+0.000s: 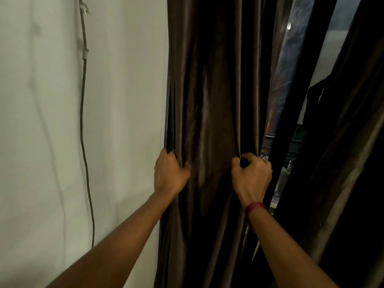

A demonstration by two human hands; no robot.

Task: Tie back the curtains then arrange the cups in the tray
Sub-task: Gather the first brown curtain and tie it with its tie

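A dark brown curtain [214,96] hangs in gathered folds in the middle of the head view. My left hand [169,173] grips its left edge beside the wall. My right hand [251,175] is closed on the folds at its right edge, at about the same height, with a red band on the wrist. A second dark curtain [349,142] hangs at the right, apart from the first. No cups and no tray are in view.
A white wall [52,142] fills the left side, with a thin grey cable [83,100] clipped to it and running down. Between the two curtains a window [278,80] shows a dark outdoor scene and a black frame bar [301,80].
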